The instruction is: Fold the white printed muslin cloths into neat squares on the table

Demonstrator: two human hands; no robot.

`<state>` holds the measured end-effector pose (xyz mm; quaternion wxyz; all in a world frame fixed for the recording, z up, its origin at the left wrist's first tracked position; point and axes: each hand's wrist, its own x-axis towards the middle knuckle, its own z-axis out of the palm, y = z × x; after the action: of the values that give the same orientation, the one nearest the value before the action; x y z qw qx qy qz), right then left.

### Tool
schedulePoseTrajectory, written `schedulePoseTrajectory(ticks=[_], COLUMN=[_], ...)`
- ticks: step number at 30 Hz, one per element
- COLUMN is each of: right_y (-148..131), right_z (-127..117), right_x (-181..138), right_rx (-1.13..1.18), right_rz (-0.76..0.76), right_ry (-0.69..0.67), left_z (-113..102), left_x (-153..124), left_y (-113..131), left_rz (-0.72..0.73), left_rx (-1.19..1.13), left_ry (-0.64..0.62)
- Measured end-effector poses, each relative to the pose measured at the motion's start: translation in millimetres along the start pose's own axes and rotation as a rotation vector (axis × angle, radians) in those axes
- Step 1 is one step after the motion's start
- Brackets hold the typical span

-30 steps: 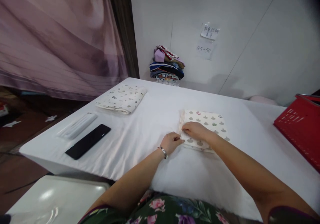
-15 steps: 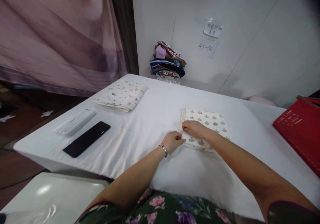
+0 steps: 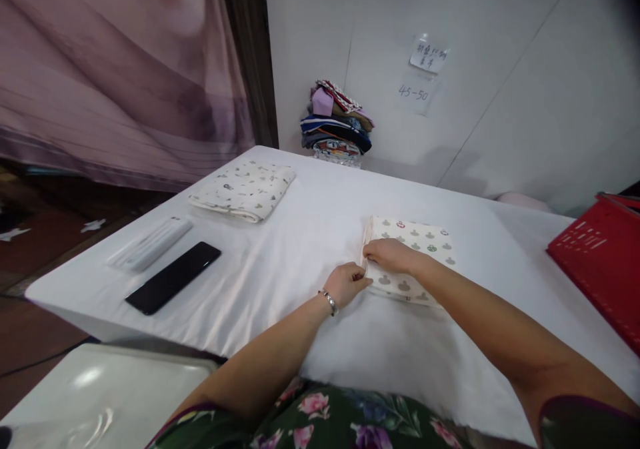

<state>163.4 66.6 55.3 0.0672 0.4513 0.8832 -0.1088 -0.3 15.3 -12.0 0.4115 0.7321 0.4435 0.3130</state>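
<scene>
In front of me a folded cream cloth [image 3: 420, 235] with grey-green shapes lies flat on the white-covered table [image 3: 310, 229]. My left hand [image 3: 347, 283], a silver bracelet at its wrist, pinches the cloth's near left corner between thumb and fingers. Just beyond it, my right hand [image 3: 390, 255] has its fingers closed on the left edge of the same cloth. The right forearm passes over the cloth and hides part of its near right side.
Farther left lie another folded patterned cloth [image 3: 245, 190], a white packaged item [image 3: 150, 243] and a black phone [image 3: 173, 277]. A red basket [image 3: 600, 262] stands at the right edge. Stacked folded fabrics [image 3: 336, 125] rise against the wall. A pale stool-like surface [image 3: 100, 382] sits lower left.
Hardly anything differs. Both hands stay at the cloth's left edge, and the view has shifted very slightly.
</scene>
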Motion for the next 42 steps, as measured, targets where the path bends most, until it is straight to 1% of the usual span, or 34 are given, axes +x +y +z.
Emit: schedulePoseTrajectory(ticks=[3, 6, 10, 14, 17, 20, 22, 24, 27, 29, 32, 35, 39, 42], right_y=[-1, -2, -2, -3, -9, -20, -26, -30, -30, -30, -30, -30, -28, -25], right_z=[3, 5, 10, 17, 26, 38, 48, 56, 63, 65, 69, 73, 78, 80], right_x=[-1, -4, -12, -27, -40, -49, -51, -52, -53, -53, -54, -54, -53, -52], right_rx=[0.016, 0.061, 0.225, 0.382, 0.358, 0.247, 0.161, 0.095, 0.056, 0.04, 0.008, -0.028, -0.067, -0.083], right_rz=[-0.002, 0.018, 0.118, 0.205, 0.234, 0.131, 0.077, 0.082, 0.1, 0.106, 0.129, 0.154, 0.169, 0.162], right_ry=[0.007, 0.024, 0.115, 0.227, 0.371, 0.442, 0.457, 0.468, 0.479, 0.482, 0.465, 0.425, 0.392, 0.396], left_z=[0, 0, 2, 3, 2, 1, 0, 0, 2, 3, 1, -7, -18, -19], left_x=[-1, -2, -1, -1, -1, -1, -1, -1, -2, -3, 1, 14, 40, 58], left_y=[1, 3, 5, 7, 8, 9, 10, 9, 6, 4, 3, 8, 16, 20], left_rz=[-0.014, -0.057, -0.111, -0.117, -0.111, -0.093, -0.07, -0.054, -0.059, -0.105, -0.24, -0.346, -0.378, -0.432], left_rx=[0.011, 0.005, 0.001, 0.016, 0.025, 0.039, 0.046, 0.047, 0.038, -0.006, -0.101, -0.055, 0.0, 0.025], left_ry=[-0.014, -0.005, 0.028, 0.031, 0.02, 0.018, 0.014, 0.01, 0.016, 0.04, 0.084, 0.061, 0.03, 0.023])
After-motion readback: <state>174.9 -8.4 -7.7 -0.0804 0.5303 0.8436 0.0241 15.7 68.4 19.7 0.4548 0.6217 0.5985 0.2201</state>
